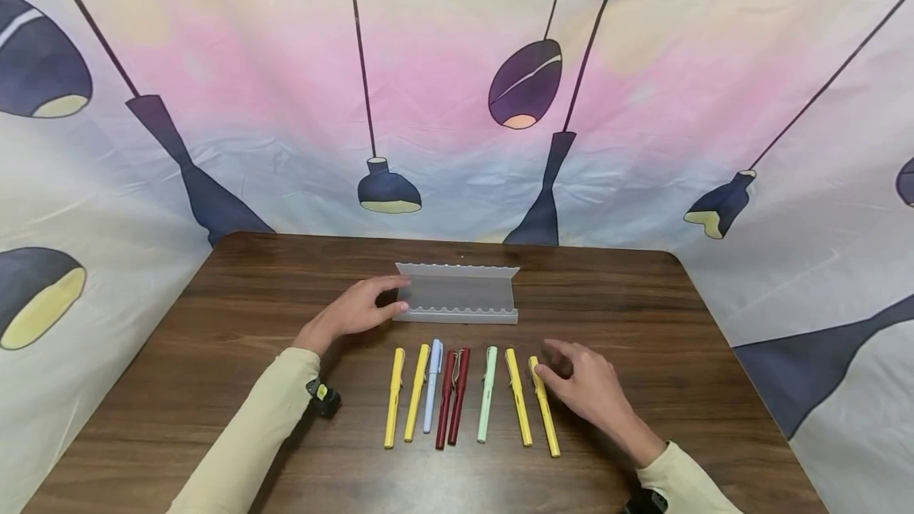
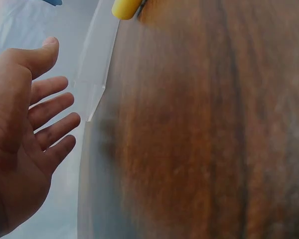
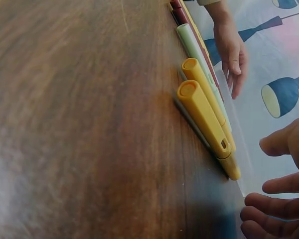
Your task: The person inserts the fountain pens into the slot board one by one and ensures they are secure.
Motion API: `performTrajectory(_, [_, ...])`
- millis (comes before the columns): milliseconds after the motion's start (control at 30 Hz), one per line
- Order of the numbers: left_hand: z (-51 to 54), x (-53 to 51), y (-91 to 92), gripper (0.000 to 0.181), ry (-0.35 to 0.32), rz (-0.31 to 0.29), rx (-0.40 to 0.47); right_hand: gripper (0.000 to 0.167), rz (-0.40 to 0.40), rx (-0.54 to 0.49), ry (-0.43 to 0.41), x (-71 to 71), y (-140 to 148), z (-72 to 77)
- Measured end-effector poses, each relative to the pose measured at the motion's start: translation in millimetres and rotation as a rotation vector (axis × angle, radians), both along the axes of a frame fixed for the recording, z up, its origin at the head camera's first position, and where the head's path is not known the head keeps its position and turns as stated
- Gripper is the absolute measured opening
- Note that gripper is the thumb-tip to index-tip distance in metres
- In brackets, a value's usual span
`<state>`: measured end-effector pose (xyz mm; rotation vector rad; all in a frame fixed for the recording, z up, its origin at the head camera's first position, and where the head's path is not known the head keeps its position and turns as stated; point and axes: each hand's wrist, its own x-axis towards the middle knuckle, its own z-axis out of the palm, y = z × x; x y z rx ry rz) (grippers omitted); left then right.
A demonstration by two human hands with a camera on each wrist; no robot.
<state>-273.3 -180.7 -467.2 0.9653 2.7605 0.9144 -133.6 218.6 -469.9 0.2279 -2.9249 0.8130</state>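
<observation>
A grey translucent pen tray (image 1: 460, 292) with scalloped edges lies toward the back of the table. My left hand (image 1: 360, 306) is at its left end, thumb and fingers spread; whether the fingertips touch it I cannot tell. In front of the tray runs a row of pens: two yellow pens (image 1: 394, 399) on the left, a light blue pen (image 1: 432, 387), two dark red pens (image 1: 459, 397), a mint green pen (image 1: 487, 395), then a yellow pen (image 1: 519, 397) and the rightmost yellow pen (image 1: 545, 407). Beside that last pen's upper end is my right hand (image 1: 589, 383), fingers loosely bent, holding nothing.
The dark wood-grain table (image 1: 678, 387) ends at a patterned cloth backdrop (image 1: 457, 101) printed with hanging lamps. A small dark device (image 1: 324, 398) is strapped to my left wrist, and another (image 1: 646, 500) to my right.
</observation>
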Motion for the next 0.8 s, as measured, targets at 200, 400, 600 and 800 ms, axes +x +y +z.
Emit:
performTrajectory(200, [-8.2,-5.5,-1.7,0.057,-0.035,-0.006,-0.01,0.047,-0.009,-0.031,-0.03,-1.1,-1.1,-4.5])
performTrajectory(400, [-8.9,-6.8,-0.9,0.055,-0.057,-0.007,-0.033,0.046,-0.015,-0.03,-0.064,-2.6,-3.9,-6.6])
performTrajectory(600, [-6.7,-5.9,0.8,0.053,-0.048,-0.008,-0.059,0.045,-0.02,-0.014,-0.071,-4.6,-7.1,-8.2])
performTrajectory(800, [-6.2,-4.1,0.9,0.05,-0.049,0.001,-0.074,0.045,-0.03,-0.004,-0.106,-6.9,-9.0,-10.9])
